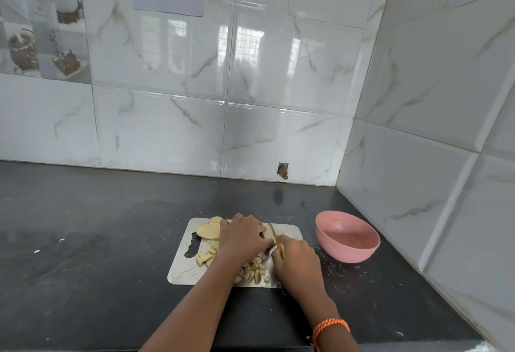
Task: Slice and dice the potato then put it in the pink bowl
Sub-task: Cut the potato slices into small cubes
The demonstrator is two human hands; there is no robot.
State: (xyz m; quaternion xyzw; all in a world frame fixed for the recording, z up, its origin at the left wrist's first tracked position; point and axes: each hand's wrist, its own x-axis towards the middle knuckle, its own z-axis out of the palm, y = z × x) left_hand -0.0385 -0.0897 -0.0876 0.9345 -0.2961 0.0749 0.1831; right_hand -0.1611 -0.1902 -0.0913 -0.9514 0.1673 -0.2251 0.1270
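A steel cutting board (pixel 184 271) lies on the dark counter. Round potato slices (pixel 208 230) are stacked at its far left corner. Diced potato pieces (pixel 255 271) are scattered across its near half. My left hand (pixel 242 236) rests on top of potato slices in the middle of the board, fingers curled over them. My right hand (pixel 296 264) grips a knife (pixel 272 231) by its yellow handle, the blade pointing away beside my left fingers. The pink bowl (pixel 348 236) stands to the right of the board and looks empty.
The black counter (pixel 97 240) ends at tiled walls behind and on the right, forming a corner just past the bowl. Small crumbs and scraps lie around the board and bowl. A small hole (pixel 282 170) shows in the back wall's base.
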